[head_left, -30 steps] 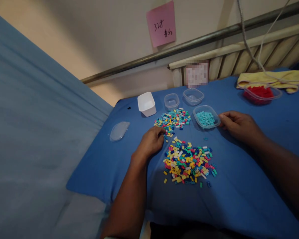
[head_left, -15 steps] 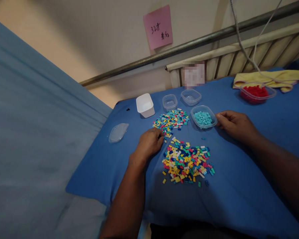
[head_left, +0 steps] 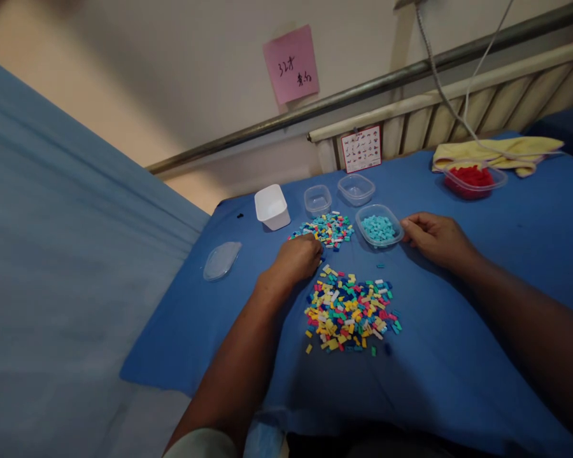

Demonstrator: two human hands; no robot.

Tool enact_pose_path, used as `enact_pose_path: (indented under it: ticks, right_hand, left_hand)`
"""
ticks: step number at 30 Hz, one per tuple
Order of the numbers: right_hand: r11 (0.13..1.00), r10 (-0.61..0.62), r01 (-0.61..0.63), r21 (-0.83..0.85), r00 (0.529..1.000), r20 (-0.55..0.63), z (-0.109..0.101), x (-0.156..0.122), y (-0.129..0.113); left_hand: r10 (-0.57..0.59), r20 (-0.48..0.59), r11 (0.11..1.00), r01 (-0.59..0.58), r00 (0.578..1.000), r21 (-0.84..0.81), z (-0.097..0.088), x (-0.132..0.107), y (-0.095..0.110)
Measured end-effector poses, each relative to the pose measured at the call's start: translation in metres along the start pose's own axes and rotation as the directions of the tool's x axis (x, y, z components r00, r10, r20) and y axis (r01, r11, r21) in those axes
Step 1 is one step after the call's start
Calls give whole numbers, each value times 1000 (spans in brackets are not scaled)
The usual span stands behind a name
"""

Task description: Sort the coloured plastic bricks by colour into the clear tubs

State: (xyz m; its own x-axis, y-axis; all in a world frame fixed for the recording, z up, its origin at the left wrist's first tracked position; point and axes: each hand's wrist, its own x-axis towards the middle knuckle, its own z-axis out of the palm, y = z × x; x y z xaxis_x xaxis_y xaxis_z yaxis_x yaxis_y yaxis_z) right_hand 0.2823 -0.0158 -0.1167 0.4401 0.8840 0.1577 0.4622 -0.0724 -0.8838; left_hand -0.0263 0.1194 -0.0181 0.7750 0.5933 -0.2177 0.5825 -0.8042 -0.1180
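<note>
My left hand (head_left: pixel 300 257) is closed, with curled fingers at the near left edge of the far pile of small coloured bricks (head_left: pixel 332 230). Its fingertips are mostly hidden, and whatever they hold cannot be made out. With thumb and finger pinched, my right hand (head_left: pixel 437 238) grips the right rim of a clear plastic container (head_left: pixel 380 242). Light blue bricks (head_left: pixel 378 227) fill the bottom of that container. Nearer to me lies a larger pile of mixed bricks (head_left: pixel 348 312) in yellow, blue, green, pink and white. One teal brick (head_left: pixel 381 266) lies apart, between the container and this pile.
Behind the far pile stand a white tub (head_left: pixel 273 208) and two clear containers (head_left: pixel 318 202). A clear lid (head_left: pixel 222 261) lies at the left. Back right, a container of red pieces (head_left: pixel 472 181) sits by a yellow cloth (head_left: pixel 496 152). Cables (head_left: pixel 439 86) hang down there.
My left hand has moved right and farther in, over the edge of the far pile. My right hand stays at the container's rim. The whole view has shifted slightly.
</note>
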Motion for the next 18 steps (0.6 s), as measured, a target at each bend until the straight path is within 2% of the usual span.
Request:
enact_pose_path:
  ticks: [4,6,9,13,16,18]
  right_hand:
    - [999,-26,26,-21,1000,-16,0,0,-3]
    - [999,-33,32,-32,999,-21,0,1,-4]
    - [998,-40,39,-39,999,-16,0,1,-4]
    - [998,-41,39,-47,999,-32,1,2,-3]
    - [998,-50,49,-38,998,-31,1,1,-3]
    - [998,-58,57,-25,998,-24,1,2,-3]
  left_hand:
    - [-3,60,999,0,998,45,-8,2,2]
    - [15,37,1000,-16,999,24,-12,6,2]
    - [54,-86,992,-63,995,-106,-20,17,8]
    - [129,-256,926,-208,958,-314,-37,43,33]
    - [172,-330,883,-294,928,-366,-49,65,51]
    - [178,-337,880,-303,925,-367,-51,73,55]
